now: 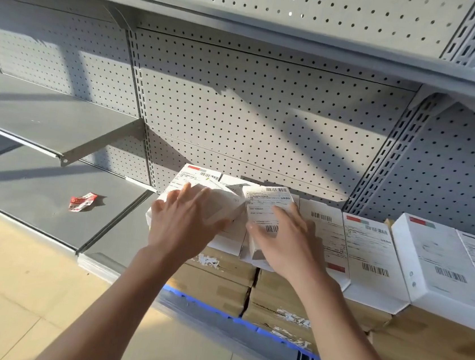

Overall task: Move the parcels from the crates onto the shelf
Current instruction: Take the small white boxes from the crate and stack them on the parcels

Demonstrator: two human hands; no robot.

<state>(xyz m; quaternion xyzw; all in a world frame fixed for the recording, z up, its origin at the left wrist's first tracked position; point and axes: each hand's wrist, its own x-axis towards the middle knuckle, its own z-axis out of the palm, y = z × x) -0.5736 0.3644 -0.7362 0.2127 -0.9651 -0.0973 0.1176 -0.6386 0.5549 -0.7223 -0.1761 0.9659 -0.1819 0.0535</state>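
Grey pegboard shelf (49,211) is standing on a tan floor (11,287). White parcels (370,254) are lying atop brown cartons (275,305). Left hand (184,224) and right hand (285,241) are pressing parcels, each grip spread flat. Crumpled red wrapper (83,201) is lying on the shelf.

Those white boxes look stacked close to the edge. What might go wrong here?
The white parcels sit on brown cartons and overhang their front edge, so a nudge might tip one off. The right hand presses a small parcel wedged between neighbours; pushing could shift the row. The soft packet under the left hand may slide.
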